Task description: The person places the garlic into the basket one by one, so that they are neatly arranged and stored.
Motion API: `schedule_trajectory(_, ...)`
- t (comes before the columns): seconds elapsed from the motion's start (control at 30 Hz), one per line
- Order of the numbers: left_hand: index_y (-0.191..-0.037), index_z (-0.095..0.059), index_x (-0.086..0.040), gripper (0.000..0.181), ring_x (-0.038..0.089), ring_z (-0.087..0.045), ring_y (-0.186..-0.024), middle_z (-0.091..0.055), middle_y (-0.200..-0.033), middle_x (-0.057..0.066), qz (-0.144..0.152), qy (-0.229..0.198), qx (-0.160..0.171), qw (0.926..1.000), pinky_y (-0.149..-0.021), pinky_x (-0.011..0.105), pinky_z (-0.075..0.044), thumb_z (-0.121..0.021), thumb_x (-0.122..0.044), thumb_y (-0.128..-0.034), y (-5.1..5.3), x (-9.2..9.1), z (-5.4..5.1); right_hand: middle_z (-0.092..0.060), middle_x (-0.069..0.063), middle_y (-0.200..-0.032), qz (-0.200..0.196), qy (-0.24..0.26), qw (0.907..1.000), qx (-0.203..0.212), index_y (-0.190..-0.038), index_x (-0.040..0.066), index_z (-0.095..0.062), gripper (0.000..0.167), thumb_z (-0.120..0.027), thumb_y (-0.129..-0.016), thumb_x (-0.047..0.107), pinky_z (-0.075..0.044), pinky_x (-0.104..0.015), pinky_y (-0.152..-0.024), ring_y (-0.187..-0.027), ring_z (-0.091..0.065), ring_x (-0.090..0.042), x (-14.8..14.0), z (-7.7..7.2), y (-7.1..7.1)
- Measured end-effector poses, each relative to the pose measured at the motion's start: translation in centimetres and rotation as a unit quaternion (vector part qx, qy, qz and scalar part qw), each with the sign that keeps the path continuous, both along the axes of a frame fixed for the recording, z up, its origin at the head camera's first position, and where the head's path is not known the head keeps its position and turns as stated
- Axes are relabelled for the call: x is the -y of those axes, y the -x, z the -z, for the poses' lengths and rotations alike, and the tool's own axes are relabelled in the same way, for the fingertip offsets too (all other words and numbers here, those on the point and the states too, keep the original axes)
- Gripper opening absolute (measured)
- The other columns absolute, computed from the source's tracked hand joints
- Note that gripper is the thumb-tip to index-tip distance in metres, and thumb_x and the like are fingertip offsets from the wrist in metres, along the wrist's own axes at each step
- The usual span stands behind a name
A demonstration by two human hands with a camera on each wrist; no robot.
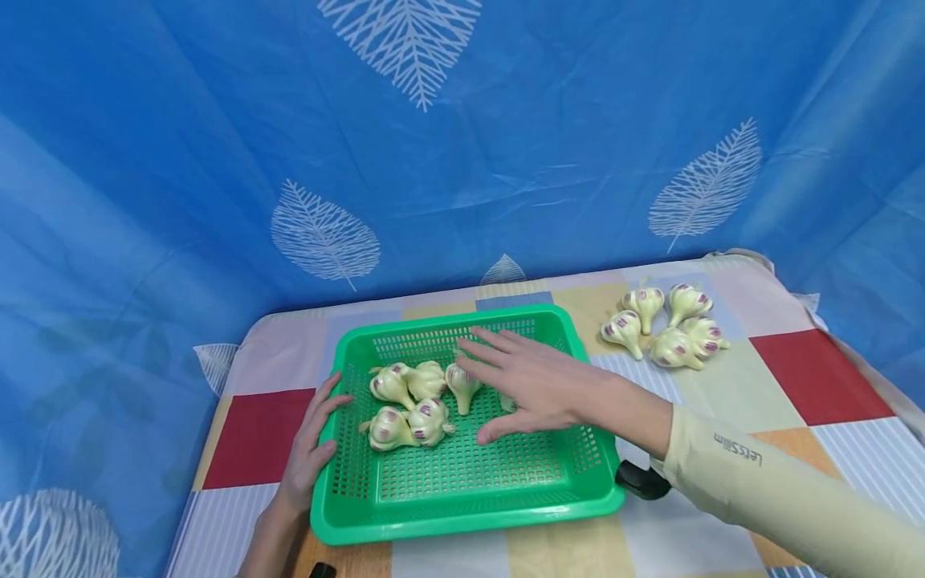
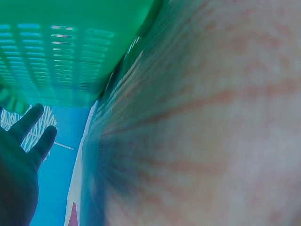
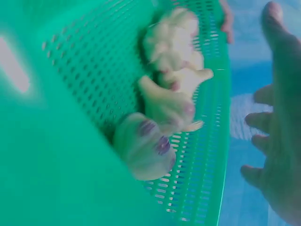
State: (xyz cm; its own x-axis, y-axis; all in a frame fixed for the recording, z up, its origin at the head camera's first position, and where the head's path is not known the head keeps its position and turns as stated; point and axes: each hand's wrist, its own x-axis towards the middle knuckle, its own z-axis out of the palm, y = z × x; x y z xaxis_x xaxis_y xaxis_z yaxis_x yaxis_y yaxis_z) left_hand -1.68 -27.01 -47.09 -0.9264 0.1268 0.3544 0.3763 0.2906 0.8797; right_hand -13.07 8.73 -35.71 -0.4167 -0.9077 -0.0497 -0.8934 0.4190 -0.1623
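A green perforated basket (image 1: 470, 526) holds several garlic bulbs (image 1: 390, 384), mostly in its left half. My left hand (image 1: 309, 449) rests at the basket's left rim, fingers spread; the left wrist view shows this hand (image 2: 21, 160) dark beside the basket wall (image 2: 61, 61). Above the basket's right half my right hand (image 1: 531, 384) is stretched out with fingers apart, holding nothing, and it partly covers a bulb (image 1: 508, 402). In the right wrist view, this hand (image 3: 282, 122) is at the right side, with garlic (image 3: 146, 148) lying inside the basket.
Several more garlic bulbs (image 1: 674, 347) lie in a group on the patterned tablecloth (image 1: 766, 385) to the right of the basket. A black object (image 1: 643, 482) is under my right forearm, beside the basket. Blue leaf-print curtains (image 1: 506, 160) stand behind the table.
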Motion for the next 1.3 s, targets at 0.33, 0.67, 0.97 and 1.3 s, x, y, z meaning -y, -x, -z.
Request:
schedule_trajectory(0.33, -0.137, -0.047, 0.008, 0.055, 0.025, -0.019, -0.147, -0.019, -0.163, 0.016, 0.005, 0.002, 0.0, 1.0, -0.098, 0.024, -0.045, -0.048, -0.014, -0.0873, 0.1, -0.1, 0.0, -0.017, -0.009, -0.167, 0.07, 0.025, 0.9972, 0.005, -0.161, 0.013, -0.026, 0.099, -0.04, -0.09, 0.08, -0.014, -0.052, -0.12, -0.153, -0.007, -0.029, -4.9, -0.1, -1.6)
schedule_trajectory(0.67, -0.137, -0.049, 0.006, 0.052, 0.026, -0.019, -0.146, -0.02, -0.162, 0.018, 0.002, 0.0, -0.01, 0.9999, -0.101, 0.022, -0.041, -0.045, -0.015, -0.0894, -0.1, 0.0, 0.4, -0.015, -0.007, -0.167, 0.11, 0.065, 0.9917, 0.003, -0.161, 0.012, -0.025, 0.095, -0.05, -0.092, 0.072, -0.015, -0.052, -0.12, -0.153, -0.01, -0.033, -7.6, 1.4, -2.7)
schedule_trajectory(0.97, -0.137, -0.048, 0.007, 0.052, 0.025, -0.019, -0.146, -0.019, -0.162, 0.018, 0.004, -0.004, -0.008, 0.9999, -0.1, 0.022, -0.043, -0.046, -0.015, -0.0899, -0.1, 0.1, 0.3, -0.017, -0.01, -0.167, 0.195, 0.126, 0.9724, 0.02, -0.159, 0.007, -0.028, 0.089, -0.065, -0.093, 0.053, -0.011, -0.042, -0.121, -0.154, -0.005, -0.031, -10.5, 3.6, -4.0)
schedule_trajectory(1.3, -0.138, -0.048, 0.006, 0.052, 0.025, -0.019, -0.146, -0.019, -0.163, 0.017, 0.003, -0.005, -0.001, 1.0, -0.099, 0.022, -0.044, -0.046, -0.015, -0.0903, -0.2, 0.1, 0.1, -0.013, -0.01, -0.168, 0.287, 0.191, 0.9371, 0.057, -0.163, 0.015, -0.014, 0.09, -0.068, -0.095, 0.039, -0.01, -0.042, -0.121, -0.153, -0.007, -0.031, -13.9, 6.1, -5.6)
